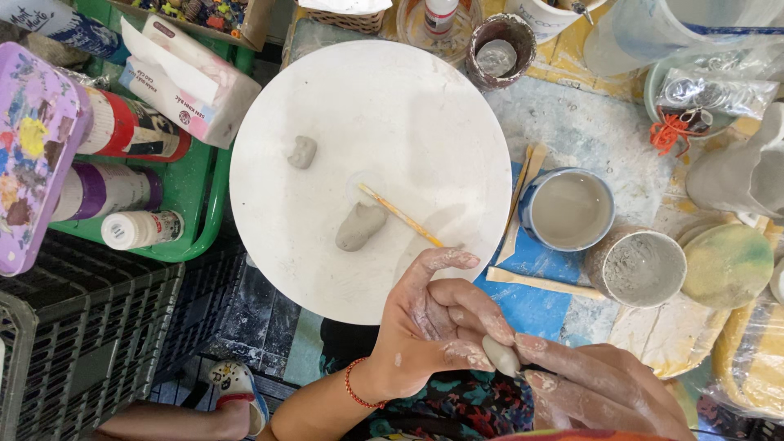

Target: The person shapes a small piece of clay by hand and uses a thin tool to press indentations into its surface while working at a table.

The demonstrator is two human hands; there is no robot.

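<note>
- The left hand (429, 314) comes in from seven o'clock, palm up and clay-smeared, its fingers curled onto a small grey clay piece (500, 356).
- The right hand (600, 384) enters from five o'clock, fingertips pinching that same piece; the frame's lower edge cuts off its wrist.
- Most of the piece is hidden between the fingers.
- At twelve o'clock from the hands lies a round white board (371, 167) bearing a clay lump (360, 226) and a thin wooden stick (400, 215).
</note>
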